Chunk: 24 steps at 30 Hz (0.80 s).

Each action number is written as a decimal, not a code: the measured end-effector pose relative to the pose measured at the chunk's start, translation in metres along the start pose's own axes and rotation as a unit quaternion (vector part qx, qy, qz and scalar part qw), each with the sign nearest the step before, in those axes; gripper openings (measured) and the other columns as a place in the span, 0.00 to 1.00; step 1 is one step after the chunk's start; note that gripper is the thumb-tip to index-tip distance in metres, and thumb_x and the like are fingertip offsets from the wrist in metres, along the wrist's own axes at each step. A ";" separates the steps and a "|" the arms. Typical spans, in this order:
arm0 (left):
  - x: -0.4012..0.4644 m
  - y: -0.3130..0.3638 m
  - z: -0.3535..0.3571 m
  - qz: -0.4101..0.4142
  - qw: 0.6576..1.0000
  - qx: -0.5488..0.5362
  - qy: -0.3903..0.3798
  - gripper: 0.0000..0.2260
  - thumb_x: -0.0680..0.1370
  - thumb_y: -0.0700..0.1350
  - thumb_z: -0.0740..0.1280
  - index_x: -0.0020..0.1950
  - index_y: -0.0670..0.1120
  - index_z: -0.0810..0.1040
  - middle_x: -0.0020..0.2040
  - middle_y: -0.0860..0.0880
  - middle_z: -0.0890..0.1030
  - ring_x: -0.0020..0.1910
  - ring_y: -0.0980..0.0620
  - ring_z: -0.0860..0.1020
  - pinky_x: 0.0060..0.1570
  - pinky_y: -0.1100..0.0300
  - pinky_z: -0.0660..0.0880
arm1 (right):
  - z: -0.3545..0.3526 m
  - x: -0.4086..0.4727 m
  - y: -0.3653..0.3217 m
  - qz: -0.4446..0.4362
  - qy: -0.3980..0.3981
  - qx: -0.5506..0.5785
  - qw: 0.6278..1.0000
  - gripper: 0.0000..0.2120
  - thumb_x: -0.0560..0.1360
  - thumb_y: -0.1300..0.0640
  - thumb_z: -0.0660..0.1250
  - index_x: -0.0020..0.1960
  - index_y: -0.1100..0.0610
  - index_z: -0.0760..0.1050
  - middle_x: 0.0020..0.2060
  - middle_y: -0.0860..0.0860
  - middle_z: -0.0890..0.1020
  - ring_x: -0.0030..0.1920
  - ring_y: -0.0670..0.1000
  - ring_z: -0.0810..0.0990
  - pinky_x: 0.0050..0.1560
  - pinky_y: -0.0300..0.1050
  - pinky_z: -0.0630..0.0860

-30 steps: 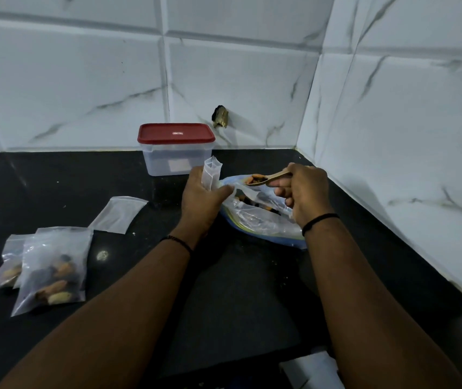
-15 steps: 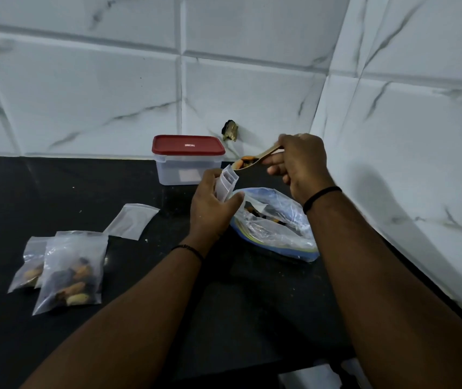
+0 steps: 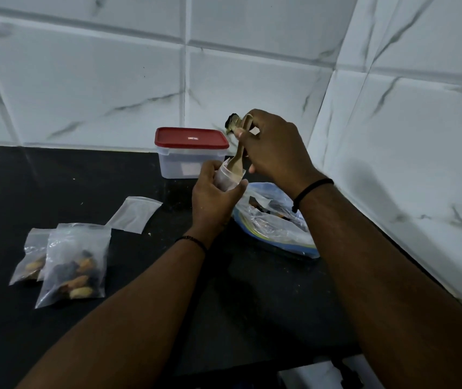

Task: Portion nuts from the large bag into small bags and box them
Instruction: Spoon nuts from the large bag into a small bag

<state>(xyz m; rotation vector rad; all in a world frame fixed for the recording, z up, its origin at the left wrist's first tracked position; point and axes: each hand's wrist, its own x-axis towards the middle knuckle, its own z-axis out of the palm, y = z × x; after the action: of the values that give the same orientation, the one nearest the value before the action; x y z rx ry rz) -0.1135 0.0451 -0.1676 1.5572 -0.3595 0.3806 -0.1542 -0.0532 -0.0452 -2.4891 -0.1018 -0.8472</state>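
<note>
White marble-look tiles are lining the corner behind a black tabletop [image 3: 55,178].

Head view: both forearms are reaching forward from the bottom edge, meeting above the tabletop in front of a red-lidded box [image 3: 191,153]. The left hand [image 3: 214,195] is curling around a small bag [image 3: 228,175], holding it upright with its mouth open. The right hand [image 3: 272,147] is raised above it, wrist bent, pinching the handle of a wooden spoon [image 3: 238,161] that is tilting steeply down, its bowl sitting inside the bag's mouth. Whether nuts are lying on the spoon is hard to make out. The large bag [image 3: 274,223] of nuts is lying open just right of the left hand, partly hidden by the right forearm. Two filled bags [image 3: 75,262] are overlapping at the left, an empty bag [image 3: 135,214] lying flat near them. A dark object on the wall behind the right hand is blurred.
</note>
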 end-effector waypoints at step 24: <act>-0.001 -0.011 0.010 -0.100 0.983 0.131 -0.080 0.20 0.75 0.41 0.73 0.63 0.51 0.70 0.61 0.48 0.78 0.56 0.50 0.79 0.53 0.52 0.80 | 0.049 -0.046 0.102 0.438 -0.023 0.338 0.833 0.10 0.82 0.58 0.62 0.43 0.62 0.72 0.37 0.65 0.84 0.34 0.60 0.82 0.21 0.38 0.65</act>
<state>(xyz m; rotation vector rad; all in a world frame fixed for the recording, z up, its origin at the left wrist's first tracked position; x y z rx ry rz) -0.1095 0.0348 -0.1778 1.8698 -0.2814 0.1494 -0.1410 -0.1144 -0.1501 -1.5884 0.5874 -0.2614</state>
